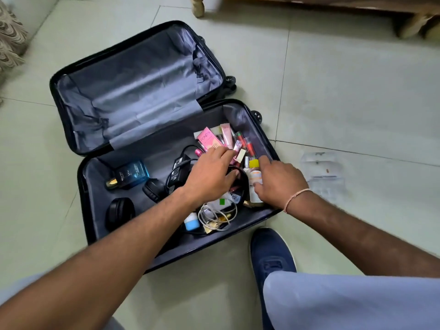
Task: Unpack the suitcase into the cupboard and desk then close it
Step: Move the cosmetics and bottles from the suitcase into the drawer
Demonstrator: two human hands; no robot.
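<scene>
Left hand: fingers spread, lying over pink tubes. Right hand: fingers curled round a white bottle. Both inside the near half of the suitcase, open flat on the floor. Judgement: gather small items in handfuls, lift straight up past the wall beyond the right fingers. Cables lie just below the left wrist; may snag. Far half is bare.

Soft even daylight; faint shadows, wide-angle edge bending, slight blur

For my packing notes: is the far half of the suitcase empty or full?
Empty: the far half shows only bare grey lining and loose straps; the near half holds the items.
</scene>
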